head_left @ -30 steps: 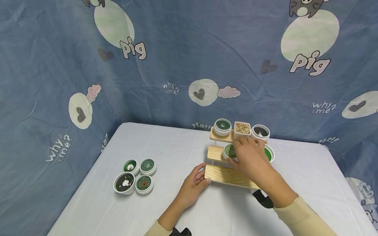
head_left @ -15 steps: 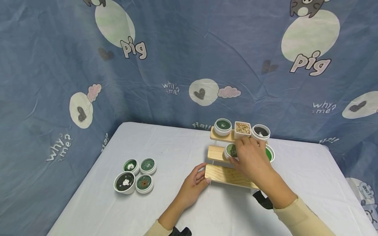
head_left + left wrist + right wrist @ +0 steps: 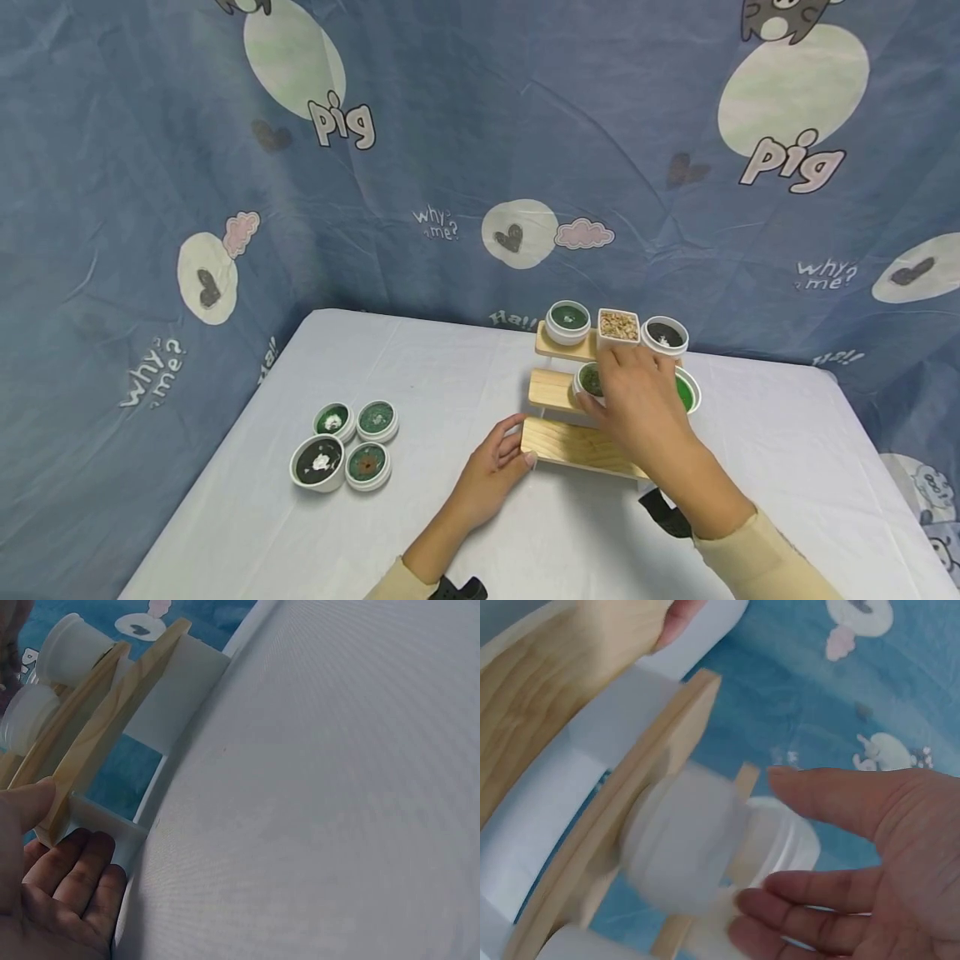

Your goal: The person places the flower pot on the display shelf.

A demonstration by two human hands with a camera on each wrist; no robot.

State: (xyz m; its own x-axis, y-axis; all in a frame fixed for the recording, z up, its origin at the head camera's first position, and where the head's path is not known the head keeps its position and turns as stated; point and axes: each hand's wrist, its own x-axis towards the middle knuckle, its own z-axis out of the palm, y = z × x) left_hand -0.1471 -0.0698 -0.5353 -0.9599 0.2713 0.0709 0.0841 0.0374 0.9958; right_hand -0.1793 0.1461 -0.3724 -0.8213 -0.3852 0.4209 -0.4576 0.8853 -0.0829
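Now right hand (image 3: 637, 400) over small pot (image 3: 588, 382), left hand (image 3: 491, 475) steadying wooden stand (image 3: 573, 446)

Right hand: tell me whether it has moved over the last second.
Barely. The right hand stays over the small white pot on the middle shelf of the wooden stepped stand, shifting only as the whole view does.

Pale matt wooden stand (image 3: 577, 447), glossy white, perhaps ceramic, cups (image 3: 567, 323)
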